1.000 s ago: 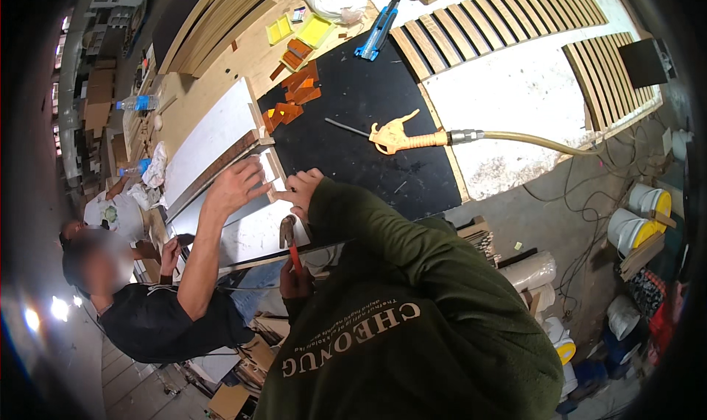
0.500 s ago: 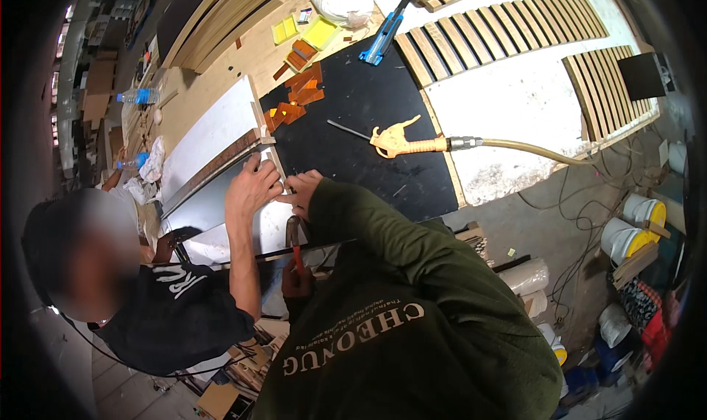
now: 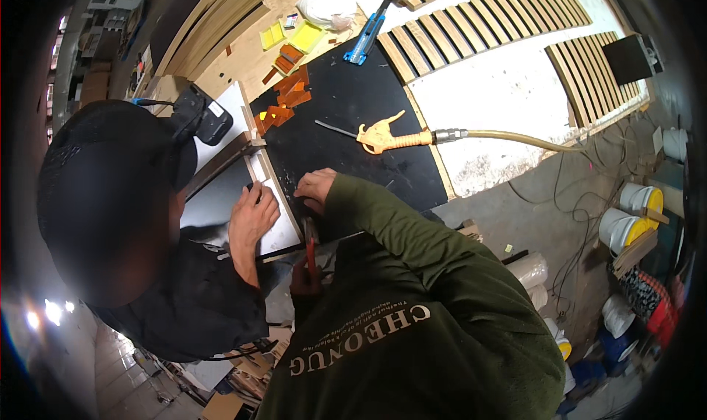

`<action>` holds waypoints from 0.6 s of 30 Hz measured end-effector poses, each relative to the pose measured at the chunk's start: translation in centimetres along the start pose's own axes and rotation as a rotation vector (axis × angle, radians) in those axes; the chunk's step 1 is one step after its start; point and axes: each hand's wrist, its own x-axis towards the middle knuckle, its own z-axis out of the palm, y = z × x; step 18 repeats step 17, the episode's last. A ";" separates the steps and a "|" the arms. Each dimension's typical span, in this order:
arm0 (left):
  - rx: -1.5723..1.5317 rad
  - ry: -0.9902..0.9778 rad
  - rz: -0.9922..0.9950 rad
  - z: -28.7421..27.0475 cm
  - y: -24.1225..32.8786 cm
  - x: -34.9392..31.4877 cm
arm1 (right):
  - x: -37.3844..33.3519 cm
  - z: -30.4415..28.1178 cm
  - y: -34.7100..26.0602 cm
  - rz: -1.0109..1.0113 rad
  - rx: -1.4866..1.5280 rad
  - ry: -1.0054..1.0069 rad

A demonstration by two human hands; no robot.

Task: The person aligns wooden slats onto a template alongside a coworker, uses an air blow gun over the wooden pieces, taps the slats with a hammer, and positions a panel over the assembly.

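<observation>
My left hand (image 3: 305, 279), low in front of my body, is closed around the red handle of what looks like a hammer (image 3: 310, 245). Its head points up toward the table edge. My right hand (image 3: 317, 187) is over the black board (image 3: 361, 89), just right of a pale wooden strip (image 3: 280, 192). Its fingers are curled together, and anything between them is hidden. The strip borders a white panel (image 3: 278, 228). On that panel rests a co-worker's hand (image 3: 252, 215), close to the strip's left side.
The co-worker's capped head (image 3: 110, 184) leans over the left side. An orange air blow gun (image 3: 390, 137) with a hose, a blue utility knife (image 3: 366, 41) and orange-brown pieces (image 3: 291, 89) lie on the board. Slatted wooden panels (image 3: 486, 30) lie behind. Buckets (image 3: 617, 227) stand right.
The co-worker has leaned in, and that person's hand has shifted down the panel. My right hand has drawn away from the strip to the right. The hammer has turned in my left hand.
</observation>
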 end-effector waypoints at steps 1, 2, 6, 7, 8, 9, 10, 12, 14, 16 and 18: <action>0.025 -0.013 0.002 -0.2 0.3 0.2 | -0.1 -0.1 -0.1 -0.013 0.007 0.028; 0.056 -0.022 -0.005 -0.4 0.6 0.3 | -0.2 -0.3 -0.3 -0.013 0.010 0.040; -0.135 -0.056 -0.058 -0.9 2.1 0.5 | -0.2 -0.4 -0.6 -0.032 0.016 0.095; -0.181 -0.073 -0.063 -1.1 2.3 0.5 | -0.2 -0.4 -0.6 -0.029 0.012 0.094; -0.212 -0.076 -0.062 -1.2 2.5 0.4 | -0.1 -0.4 -0.6 -0.029 0.009 0.095; -0.229 -0.087 -0.027 -1.2 2.6 0.6 | -0.1 -0.4 -0.6 -0.021 0.005 0.087; -0.232 -0.084 0.014 -1.2 2.6 0.8 | -0.2 -0.4 -0.7 -0.030 0.000 0.099; -0.207 -0.075 0.041 -1.2 2.5 0.8 | -0.2 -0.4 -0.8 -0.029 -0.012 0.098; -0.146 -0.058 0.015 -1.3 2.6 0.6 | -0.2 -0.5 -0.9 -0.028 -0.011 0.096; -0.157 -0.075 -0.032 -1.3 2.5 0.6 | -0.2 -0.6 -1.0 -0.023 -0.016 0.086; -0.159 -0.079 -0.063 -1.3 2.5 0.7 | -0.2 -0.6 -1.1 -0.016 -0.022 0.076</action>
